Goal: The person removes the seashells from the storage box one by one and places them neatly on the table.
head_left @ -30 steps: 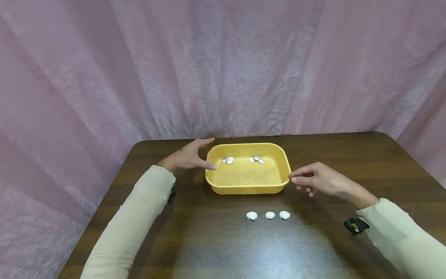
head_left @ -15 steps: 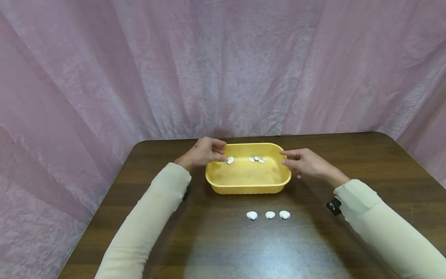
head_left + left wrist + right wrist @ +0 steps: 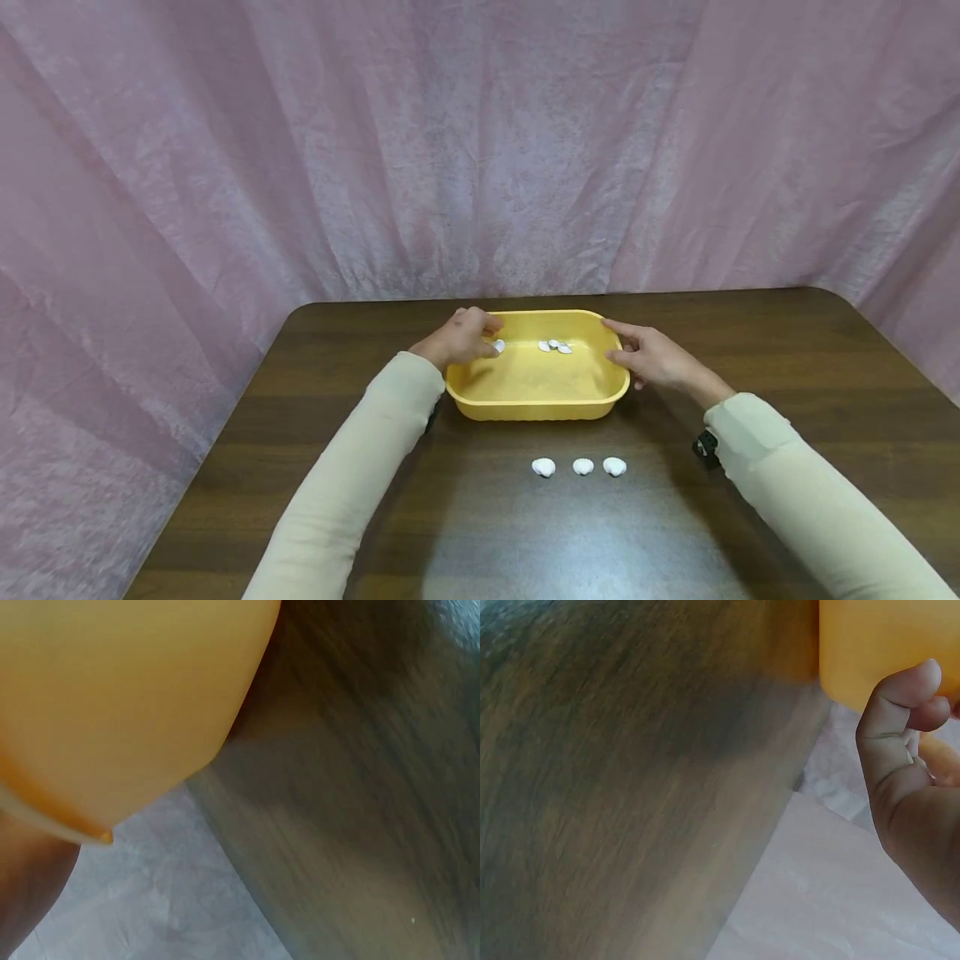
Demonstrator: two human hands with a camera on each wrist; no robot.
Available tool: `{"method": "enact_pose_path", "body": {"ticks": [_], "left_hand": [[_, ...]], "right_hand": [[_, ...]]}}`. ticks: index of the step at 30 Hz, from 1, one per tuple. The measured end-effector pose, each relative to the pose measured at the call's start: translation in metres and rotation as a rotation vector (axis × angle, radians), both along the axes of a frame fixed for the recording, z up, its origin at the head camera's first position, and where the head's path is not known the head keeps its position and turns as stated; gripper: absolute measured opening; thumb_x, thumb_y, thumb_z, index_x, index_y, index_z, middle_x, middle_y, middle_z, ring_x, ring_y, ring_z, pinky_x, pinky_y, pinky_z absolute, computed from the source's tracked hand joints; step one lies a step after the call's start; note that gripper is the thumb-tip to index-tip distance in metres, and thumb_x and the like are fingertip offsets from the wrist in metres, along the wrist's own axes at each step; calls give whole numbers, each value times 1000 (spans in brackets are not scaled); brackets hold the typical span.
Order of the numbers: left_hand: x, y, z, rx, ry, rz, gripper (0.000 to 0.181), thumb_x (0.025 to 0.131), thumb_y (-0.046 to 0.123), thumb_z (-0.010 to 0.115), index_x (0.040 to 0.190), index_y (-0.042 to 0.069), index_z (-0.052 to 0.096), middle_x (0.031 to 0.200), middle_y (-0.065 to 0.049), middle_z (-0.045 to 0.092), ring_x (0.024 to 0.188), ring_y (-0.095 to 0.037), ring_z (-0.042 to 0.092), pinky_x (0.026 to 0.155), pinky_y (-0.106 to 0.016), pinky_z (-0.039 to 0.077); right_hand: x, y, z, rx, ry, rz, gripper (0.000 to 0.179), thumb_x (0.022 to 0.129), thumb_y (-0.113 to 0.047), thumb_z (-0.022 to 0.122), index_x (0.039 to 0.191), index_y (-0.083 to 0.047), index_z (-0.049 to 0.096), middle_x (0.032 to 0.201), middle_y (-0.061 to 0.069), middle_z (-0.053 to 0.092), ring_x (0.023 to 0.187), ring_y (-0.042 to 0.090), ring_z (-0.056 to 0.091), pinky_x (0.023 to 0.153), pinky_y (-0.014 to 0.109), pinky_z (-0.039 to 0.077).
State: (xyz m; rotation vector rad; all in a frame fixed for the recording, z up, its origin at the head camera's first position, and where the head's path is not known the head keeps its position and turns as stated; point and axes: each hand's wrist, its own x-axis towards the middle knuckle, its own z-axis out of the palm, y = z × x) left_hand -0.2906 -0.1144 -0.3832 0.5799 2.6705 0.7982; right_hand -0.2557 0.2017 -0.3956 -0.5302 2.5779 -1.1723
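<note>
A yellow plastic tray (image 3: 536, 412) stands near the table's far side. My left hand (image 3: 461, 335) reaches over its left rim, thumb and fingers apart beside a white seashell (image 3: 499, 345); the other shell there is hidden behind the hand. In the left wrist view the tray's wall (image 3: 142, 697) fills the upper left, with part of the hand at the lower left. My right hand (image 3: 658, 357) is at the right rim, thumb and forefinger spread over it. The right wrist view shows its bent fingers close to the wall. Several small white shells (image 3: 554, 344) lie together at the tray's back.
Three white scallop-like shells (image 3: 582, 467) lie in a row on the brown wooden table (image 3: 360, 467), in front of the tray. A pink curtain (image 3: 480, 150) hangs right behind the table's far edge.
My left hand has moved right, from beside the tray to over its left shells. My right hand has moved up and left along the right rim, its thumb and forefinger spreading apart.
</note>
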Motion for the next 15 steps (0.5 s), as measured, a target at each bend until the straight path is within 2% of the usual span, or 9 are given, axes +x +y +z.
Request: {"method": "enact_pose_path", "body": {"ticks": [3, 5, 6, 7, 9, 10, 11, 14, 15], "left_hand": [[0, 3, -2, -28, 8, -9, 50, 94, 5, 69, 141, -1, 54, 143, -17, 54, 133, -30, 48, 107, -38, 42], [-1, 6, -4, -45, 24, -28, 25, 94, 6, 69, 117, -3, 66, 124, -14, 65, 127, -32, 50, 101, -34, 45], [-1, 7, -5, -53, 36, -40, 11, 95, 6, 69, 101, -2, 65, 110, -11, 68, 120, -30, 52, 94, -32, 45], [-2, 8, -6, -58, 47, -52, 14, 95, 6, 68, 86, 0, 58, 92, -7, 65, 108, -27, 52, 85, -30, 44], [-2, 10, -7, -50, 50, -74, 38, 96, 5, 67, 73, 7, 36, 71, -1, 44, 83, -21, 46, 70, -29, 34], [-2, 10, -8, -48, 53, -84, 44, 97, 5, 66, 72, 9, 29, 67, -1, 33, 75, -19, 38, 67, -29, 29], [-2, 10, -9, -46, 56, -89, 45, 97, 4, 65, 71, 10, 29, 65, 1, 27, 70, -18, 32, 65, -29, 26], [-2, 11, -10, -50, 62, -99, 45, 97, 2, 63, 69, 10, 29, 63, 1, 24, 62, -15, 24, 65, -29, 24], [-2, 12, -10, -64, 78, -107, 45, 97, 2, 63, 69, 10, 29, 63, 1, 23, 61, -15, 24, 69, -28, 29]], "right_hand": [[-2, -2, -4, 4, -1, 3, 68, 97, -6, 57, 156, 3, 24, 71, 8, 52, 48, 15, 51, 47, 35, 52], [-3, -2, -6, 13, -13, 4, 71, 97, -4, 56, 158, 1, 20, 72, 9, 57, 48, 15, 51, 45, 35, 51], [-4, -1, -6, 15, -22, 6, 72, 96, -4, 55, 158, 0, 18, 72, 9, 58, 48, 15, 51, 44, 35, 50], [-4, -1, -7, 15, -30, 8, 73, 96, -3, 54, 158, 0, 17, 72, 10, 59, 48, 16, 51, 43, 35, 49], [-5, -1, -8, 18, -45, 11, 75, 96, -3, 53, 159, -2, 14, 70, 9, 60, 47, 16, 50, 42, 35, 48], [-5, -1, -8, 14, -50, 13, 75, 95, -3, 53, 159, -2, 13, 68, 9, 59, 47, 15, 50, 42, 35, 48], [-6, -1, -8, 14, -55, 14, 76, 95, -2, 52, 160, -3, 13, 65, 7, 57, 46, 15, 48, 42, 35, 48], [-5, -4, -8, 10, -65, 10, 77, 94, -2, 51, 160, -4, 12, 57, 3, 51, 43, 13, 44, 42, 36, 48], [-5, -4, -8, 7, -67, 9, 78, 93, -2, 51, 160, -4, 12, 55, 2, 48, 42, 13, 43, 42, 36, 48]]}}
